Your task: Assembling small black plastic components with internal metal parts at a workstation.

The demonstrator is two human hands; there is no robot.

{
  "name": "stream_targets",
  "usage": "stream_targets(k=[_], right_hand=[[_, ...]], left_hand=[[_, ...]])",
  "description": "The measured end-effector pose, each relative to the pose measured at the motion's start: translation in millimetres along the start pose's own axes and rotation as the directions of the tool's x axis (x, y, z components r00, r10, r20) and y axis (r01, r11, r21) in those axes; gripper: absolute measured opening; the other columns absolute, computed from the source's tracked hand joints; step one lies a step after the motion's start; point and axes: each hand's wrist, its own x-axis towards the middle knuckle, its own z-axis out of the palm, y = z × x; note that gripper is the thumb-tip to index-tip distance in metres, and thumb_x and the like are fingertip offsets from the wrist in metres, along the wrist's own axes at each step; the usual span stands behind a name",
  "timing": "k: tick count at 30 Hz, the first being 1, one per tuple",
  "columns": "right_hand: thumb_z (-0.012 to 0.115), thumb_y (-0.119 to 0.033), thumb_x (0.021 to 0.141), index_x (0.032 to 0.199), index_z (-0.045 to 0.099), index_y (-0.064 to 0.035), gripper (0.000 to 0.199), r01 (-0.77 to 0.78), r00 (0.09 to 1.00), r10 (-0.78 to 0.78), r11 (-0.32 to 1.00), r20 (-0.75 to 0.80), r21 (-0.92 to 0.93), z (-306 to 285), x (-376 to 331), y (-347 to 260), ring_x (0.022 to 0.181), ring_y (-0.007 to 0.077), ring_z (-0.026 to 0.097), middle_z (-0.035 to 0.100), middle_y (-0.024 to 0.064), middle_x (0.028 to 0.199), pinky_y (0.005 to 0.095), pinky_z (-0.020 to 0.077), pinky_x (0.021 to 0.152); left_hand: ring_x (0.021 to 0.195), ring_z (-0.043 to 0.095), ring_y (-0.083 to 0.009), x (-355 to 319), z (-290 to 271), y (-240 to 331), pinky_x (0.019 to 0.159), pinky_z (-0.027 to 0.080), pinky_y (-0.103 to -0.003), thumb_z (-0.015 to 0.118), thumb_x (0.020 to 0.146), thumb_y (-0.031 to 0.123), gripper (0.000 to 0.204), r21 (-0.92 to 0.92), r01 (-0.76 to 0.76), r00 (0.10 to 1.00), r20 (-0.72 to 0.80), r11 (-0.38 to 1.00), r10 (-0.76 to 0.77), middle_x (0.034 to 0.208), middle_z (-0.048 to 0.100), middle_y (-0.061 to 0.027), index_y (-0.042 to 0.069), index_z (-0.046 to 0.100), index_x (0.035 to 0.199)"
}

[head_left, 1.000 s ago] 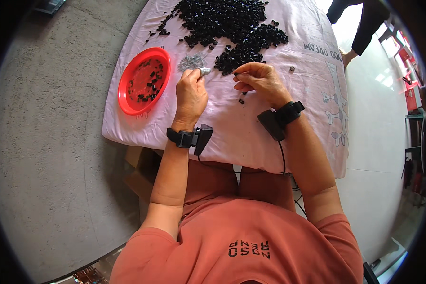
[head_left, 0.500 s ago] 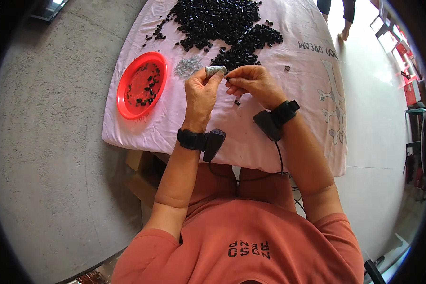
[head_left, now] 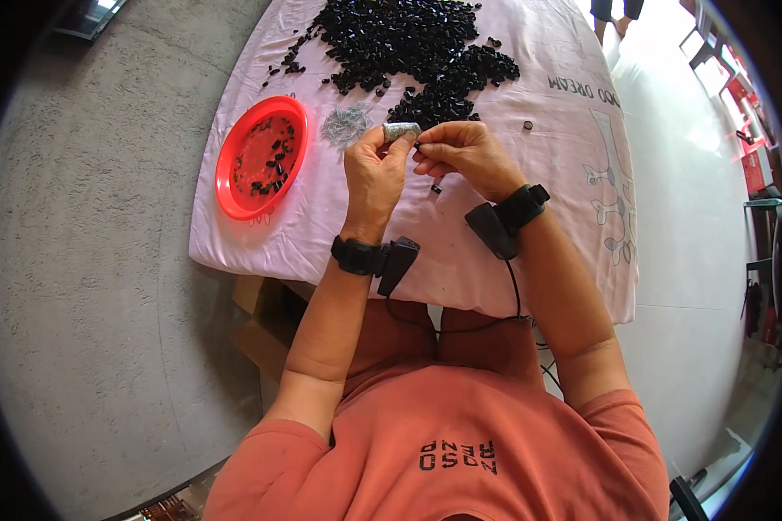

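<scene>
My left hand [head_left: 376, 182] is closed, thumb pressed against a silver-grey wrapped cylinder [head_left: 400, 131] that looks like a covering on the index finger. Whatever lies in that pinch is hidden. Fingertips of my right hand [head_left: 469, 154] meet it, pinching a small black piece [head_left: 418, 147]. Just beyond both hands spreads a large pile of shiny black pieces [head_left: 400, 43]. Thin silvery pins [head_left: 346, 124] lie heaped beside the left hand. One loose black piece [head_left: 436, 188] rests below the right hand, and a small dark ring-like piece [head_left: 527, 126] lies to its right.
A red basin [head_left: 224, 178] with scattered black pieces stands on the left of the pink cloth-covered table [head_left: 573, 260]. Cables hang from the black wrist devices across my lap. An open cardboard box [head_left: 256, 334] sits under the table's left edge. Another person's feet [head_left: 621, 26] show at top right.
My left hand has shifted slightly right, bringing the silver cylinder closer to the right fingertips. My right hand stays almost still. The other person's feet at top right have moved.
</scene>
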Motion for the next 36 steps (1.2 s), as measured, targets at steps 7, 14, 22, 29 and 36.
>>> stream_targets(k=[7,14,22,29,36], right_hand=[[0.063,-0.008,0.097,0.109,0.068,0.0033,0.017,-0.006,1.0,0.006,1.0,-0.008,0.018,-0.3,-0.4,-0.8,0.081,0.0152,0.073,0.073,0.0112,0.093,0.0249,0.06,0.07],[0.063,-0.009,0.097,0.109,0.068,0.0033,0.018,0.015,1.0,-0.012,0.993,-0.029,0.115,2.1,-0.8,0.4,0.082,0.0146,0.073,0.073,0.0103,0.096,0.0236,0.06,0.071],[0.064,-0.011,0.097,0.11,0.068,0.0032,0.019,0.01,0.999,-0.006,0.992,-0.036,0.124,-0.7,-1.0,-0.3,0.082,0.0148,0.073,0.072,0.0102,0.096,0.0239,0.0598,0.07],[0.065,-0.015,0.097,0.106,0.069,-0.0014,0.017,0.024,0.998,-0.018,0.994,-0.059,0.109,-6.2,-1.5,-4.5,0.079,0.0148,0.072,0.072,0.0087,0.093,0.0248,0.0587,0.071],[0.065,-0.016,0.096,0.104,0.07,-0.0046,0.015,0.06,0.99,-0.045,0.993,-0.137,0.102,-12.1,-0.1,-6.9,0.082,0.0135,0.071,0.073,0.0072,0.092,0.0236,0.0566,0.074]], left_hand=[[0.071,0.061,-0.0211,-6.1,8.5,11.2,0.063,0.048,-0.032,0.072,0.086,0.006,0.007,0.402,-0.333,0.918,-0.07,0.853,0.391,0.081,0.061,-0.0078,0.0,0.069,0.089],[0.074,0.062,-0.0235,-6.9,8.4,14.2,0.064,0.049,-0.034,0.071,0.086,0.004,0.006,0.367,-0.292,0.938,-0.069,0.883,0.339,0.083,0.061,-0.0083,0.0,0.069,0.09],[0.073,0.062,-0.0252,-8.2,10.8,15.7,0.066,0.049,-0.034,0.068,0.088,0.004,0.005,0.394,-0.395,0.897,-0.031,0.83,0.442,0.084,0.061,-0.0096,-0.001,0.068,0.09],[0.07,0.064,-0.0252,9.5,-8.8,5.0,0.064,0.049,-0.036,0.067,0.09,0.007,0.008,0.294,-0.253,0.959,-0.051,0.922,0.28,0.08,0.064,-0.0118,-0.001,0.069,0.089],[0.071,0.066,-0.0304,23.8,-24.7,-24.6,0.065,0.051,-0.039,0.07,0.084,0.009,0.009,0.517,-0.214,0.974,0.046,0.829,0.223,0.082,0.067,-0.0152,0.001,0.07,0.088]])
